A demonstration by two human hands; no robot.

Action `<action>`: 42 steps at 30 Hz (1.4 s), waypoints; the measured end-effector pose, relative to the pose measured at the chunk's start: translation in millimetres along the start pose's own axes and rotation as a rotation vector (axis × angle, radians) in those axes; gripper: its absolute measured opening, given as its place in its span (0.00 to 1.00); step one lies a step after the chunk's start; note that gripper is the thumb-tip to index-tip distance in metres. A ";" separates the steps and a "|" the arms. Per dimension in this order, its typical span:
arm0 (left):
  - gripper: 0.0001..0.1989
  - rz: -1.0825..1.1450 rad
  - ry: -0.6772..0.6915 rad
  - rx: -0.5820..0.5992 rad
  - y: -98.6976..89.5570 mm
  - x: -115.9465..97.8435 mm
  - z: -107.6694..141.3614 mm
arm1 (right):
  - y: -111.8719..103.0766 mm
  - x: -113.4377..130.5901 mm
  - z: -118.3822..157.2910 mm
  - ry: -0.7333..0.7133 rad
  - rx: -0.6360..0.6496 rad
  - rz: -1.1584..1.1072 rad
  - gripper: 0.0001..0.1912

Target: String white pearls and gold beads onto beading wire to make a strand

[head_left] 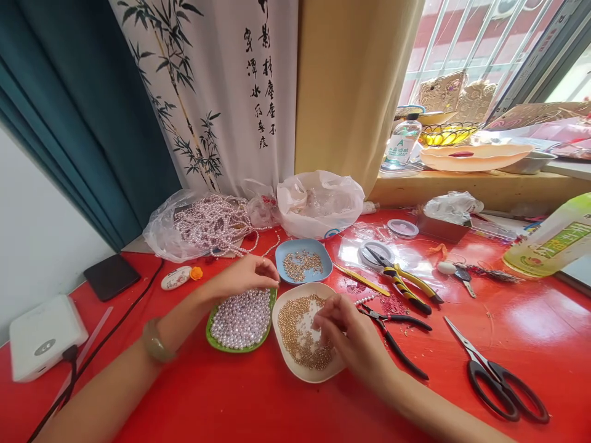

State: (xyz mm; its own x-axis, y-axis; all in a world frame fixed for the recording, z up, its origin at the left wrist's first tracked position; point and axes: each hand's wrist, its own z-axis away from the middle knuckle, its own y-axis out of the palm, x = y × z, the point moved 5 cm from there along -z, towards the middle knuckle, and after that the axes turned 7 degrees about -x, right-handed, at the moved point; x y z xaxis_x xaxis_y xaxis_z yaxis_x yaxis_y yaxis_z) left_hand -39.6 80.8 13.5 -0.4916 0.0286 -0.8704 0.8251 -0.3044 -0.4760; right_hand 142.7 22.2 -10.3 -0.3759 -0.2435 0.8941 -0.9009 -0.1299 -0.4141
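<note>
My left hand hovers above the far edge of a green dish full of pearly lilac beads. Its fingers are pinched together, and whatever they hold is too small to name. Over the right side of a cream dish, my right hand is closed too, fingertips pressed together above small gold beads. What lies in that pinch I cannot make out. A short row of pale pink beads shows just beyond the right hand. Behind both hands a blue dish contains more gold beads.
Right of the dishes lie yellow-black pliers, black-handled pliers, yellow tweezers and scissors. Bead strands and a plastic bag line the back. A phone and white box with a cable sit left.
</note>
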 end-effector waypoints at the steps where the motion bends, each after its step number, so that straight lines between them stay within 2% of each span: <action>1: 0.08 0.140 -0.019 0.009 9.3 -2.1 1.1 | 0.6 0.2 -0.3 0.013 0.006 -0.037 0.05; 5: 0.10 0.534 -0.121 0.004 44.9 -1.9 5.7 | 2.2 2.4 -0.7 0.014 0.053 -0.144 0.01; 9: 0.10 0.714 -0.156 -0.003 60.5 2.5 8.1 | 0.5 5.4 0.4 0.019 0.068 -0.132 0.07; 21: 0.09 0.763 -0.169 -0.020 60.2 4.2 7.7 | -0.4 8.5 1.3 0.041 0.088 -0.133 0.07; 42: 0.08 0.721 -0.104 -0.011 61.2 2.0 9.9 | 0.8 9.4 -0.7 0.079 0.085 -0.112 0.06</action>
State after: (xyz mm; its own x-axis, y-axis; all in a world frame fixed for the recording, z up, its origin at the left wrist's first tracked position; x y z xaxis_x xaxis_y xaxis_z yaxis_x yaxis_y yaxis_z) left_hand 7.2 52.8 -16.2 0.1519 -0.2662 -0.9519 0.9562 -0.2042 0.2097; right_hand 138.3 20.5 -2.1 -0.2930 -0.1467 0.9448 -0.9179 -0.2332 -0.3209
